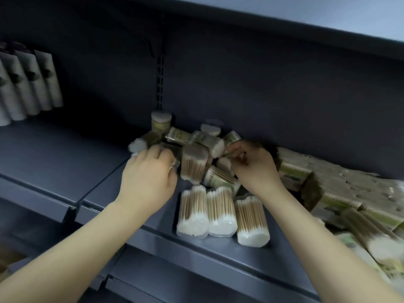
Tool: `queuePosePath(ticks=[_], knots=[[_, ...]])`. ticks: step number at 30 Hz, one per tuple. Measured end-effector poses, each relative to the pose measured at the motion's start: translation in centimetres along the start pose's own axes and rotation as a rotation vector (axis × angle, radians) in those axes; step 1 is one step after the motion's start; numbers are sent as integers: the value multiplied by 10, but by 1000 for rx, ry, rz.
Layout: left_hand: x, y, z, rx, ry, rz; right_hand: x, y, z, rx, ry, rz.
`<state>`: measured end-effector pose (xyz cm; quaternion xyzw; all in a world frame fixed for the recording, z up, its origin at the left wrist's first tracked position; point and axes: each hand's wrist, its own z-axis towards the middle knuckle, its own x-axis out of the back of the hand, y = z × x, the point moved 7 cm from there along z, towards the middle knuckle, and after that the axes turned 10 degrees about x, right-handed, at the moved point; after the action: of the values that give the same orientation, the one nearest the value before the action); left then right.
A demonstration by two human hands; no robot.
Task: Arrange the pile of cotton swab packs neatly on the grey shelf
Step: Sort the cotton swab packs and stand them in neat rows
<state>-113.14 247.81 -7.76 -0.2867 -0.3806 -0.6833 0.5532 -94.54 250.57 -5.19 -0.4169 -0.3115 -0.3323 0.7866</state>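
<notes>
A loose pile of cotton swab packs (pixel 196 147) lies on the grey shelf (pixel 65 158), in front of its back wall. Three clear packs (pixel 220 213) lie side by side near the shelf's front edge, white tips toward me. My left hand (pixel 148 173) curls round a pack (pixel 137 145) at the pile's left side; only that pack's white end shows. My right hand (pixel 251 165) reaches into the pile's right side and pinches a pack (pixel 225 162), mostly hidden under the fingers. One round pack (pixel 161 122) stands upright at the back.
Flat green-and-white boxed packs (pixel 328 189) are stacked on the right of the shelf, beside my right forearm. White upright packages (pixel 28 88) line the far left. A slotted upright post (pixel 160 84) runs up the back wall. An upper shelf (pixel 284 25) overhangs.
</notes>
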Motion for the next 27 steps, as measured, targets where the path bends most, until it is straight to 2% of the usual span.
queuePosePath(ticks=[5, 13, 19, 27], knots=[[-20, -29, 7, 58, -89, 117, -10, -2, 8, -8, 8, -18], [-50, -44, 22, 49, -240, 120, -27, -4, 18, -5, 14, 8], [-54, -43, 31, 109, -228, 47, -33, 2, 24, -17, 6, -2], [-63, -41, 34, 145, -265, 259, -35, 4, 32, -23, -6, -6]])
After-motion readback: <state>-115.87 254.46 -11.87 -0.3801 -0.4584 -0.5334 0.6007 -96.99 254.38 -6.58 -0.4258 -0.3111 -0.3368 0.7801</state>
